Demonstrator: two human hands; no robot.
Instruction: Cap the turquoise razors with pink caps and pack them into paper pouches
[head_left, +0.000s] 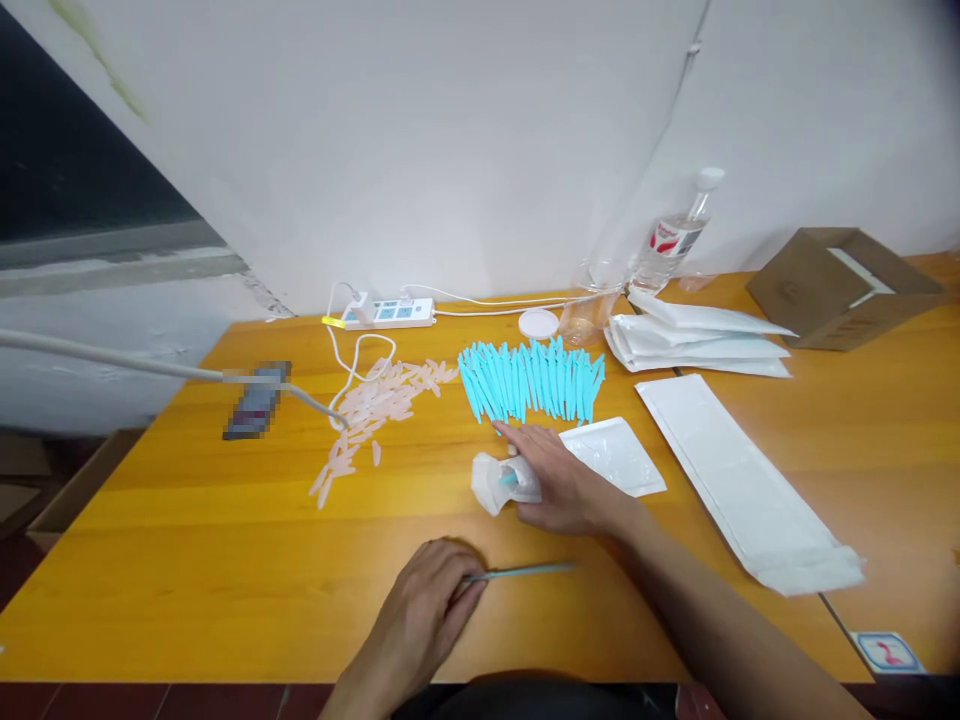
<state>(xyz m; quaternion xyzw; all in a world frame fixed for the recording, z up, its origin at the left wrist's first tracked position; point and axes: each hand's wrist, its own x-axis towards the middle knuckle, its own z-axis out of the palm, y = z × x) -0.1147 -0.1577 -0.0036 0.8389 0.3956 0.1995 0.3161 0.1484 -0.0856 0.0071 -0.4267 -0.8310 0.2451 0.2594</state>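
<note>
My left hand [435, 597] is close to the table's front edge, its fingers closed on the end of a thin blue stick-like piece [529, 571] that points right. Farther forward, my right hand [559, 478] holds a crumpled translucent white plastic bag [491, 484], and a bit of blue shows in the bag's mouth. One finger of that hand reaches to the front of a row of slim turquoise pieces [529, 380], laid side by side. Left of the row lie scattered pale pink translucent pieces [382, 395]. A flat clear-and-white pouch [619, 457] rests beside my right wrist.
At the back are a power strip [397, 313] with white cables, a round white lid [538, 323], a clear plastic jar [585, 315] and a bottle [671, 245]. White padded envelopes [742, 480] and a cardboard box [832, 290] occupy the right. A phone [256, 405] lies left.
</note>
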